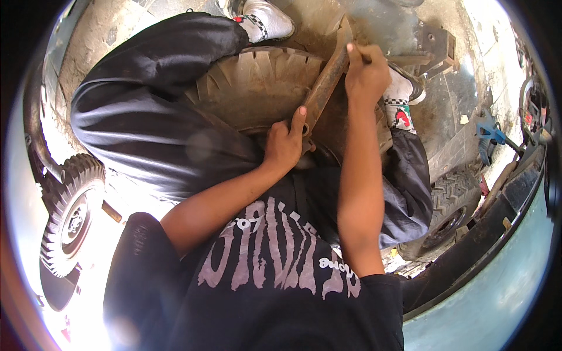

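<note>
A long, flat, rusty metal bar slants in front of me, its narrow far end tipped up and to the right. Low on the bar, my left hand is closed round it, thumb laid along the face. A small round eye or ring shows beside that thumb. My right hand is curled at the bar's far part, one fingertip pressed on its edge; the palm side is hidden. Beneath the bar lies a large, dusty, worn tyre, between my spread legs.
A vehicle wheel stands at the left, another wheel at the lower right. A rusty metal block sits on the floor at the far right, near my shoe. A blue tool lies at the right, by dark vehicle parts.
</note>
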### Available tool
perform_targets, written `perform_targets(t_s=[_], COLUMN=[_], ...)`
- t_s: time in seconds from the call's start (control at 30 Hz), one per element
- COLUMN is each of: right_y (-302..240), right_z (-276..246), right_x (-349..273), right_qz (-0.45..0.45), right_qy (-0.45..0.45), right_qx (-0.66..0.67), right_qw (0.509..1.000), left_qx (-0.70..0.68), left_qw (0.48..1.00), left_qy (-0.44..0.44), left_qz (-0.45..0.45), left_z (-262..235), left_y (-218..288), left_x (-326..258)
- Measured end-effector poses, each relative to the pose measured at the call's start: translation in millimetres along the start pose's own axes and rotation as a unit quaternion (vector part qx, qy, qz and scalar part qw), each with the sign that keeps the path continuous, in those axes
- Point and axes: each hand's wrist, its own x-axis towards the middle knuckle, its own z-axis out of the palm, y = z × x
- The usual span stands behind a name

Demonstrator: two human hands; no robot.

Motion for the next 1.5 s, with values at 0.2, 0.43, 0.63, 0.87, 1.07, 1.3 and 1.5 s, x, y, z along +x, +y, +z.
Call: perform_targets(t_s=[0.2, 0.43, 0.63, 0.87, 1.07, 1.3, 1.5], right_y=[-17, -70, -18, 2, -52, -33, -7], right_z=[-6, -57, -7, 18, -42, -13, 18], right_x=[-27, -120, -26, 19, -69, -47, 13], right_qz=[-0.006, 0.118, -0.013, 0.012, 0.077, 0.069, 0.055], right_qy=[-0.007, -0.085, 0.003, -0.015, -0.081, -0.006, -0.002], right_qx=[-0.034, 0.013, -0.010, -0.001, -0.048, -0.020, 0.013], right_qw=[0.999, 0.989, 1.000, 1.000, 0.993, 0.997, 0.998], left_qx=[-0.018, -0.013, -0.033, -0.073, -0.022, 0.002, -0.097], left_qw=[1.000, 0.999, 0.998, 0.996, 0.999, 0.999, 0.993], left_qy=[0.009, 0.044, 0.005, 0.004, 0.031, 0.045, -0.036], left_qz=[-0.009, 0.019, -0.050, -0.042, -0.004, 0.012, -0.064], left_z=[-5, 1, 4, 2, 3, 8, 8], left_y=[17, 1, 4, 10, -2, -3, -14], left_x=[-6, -8, -6, -6, -3, -3, 5])
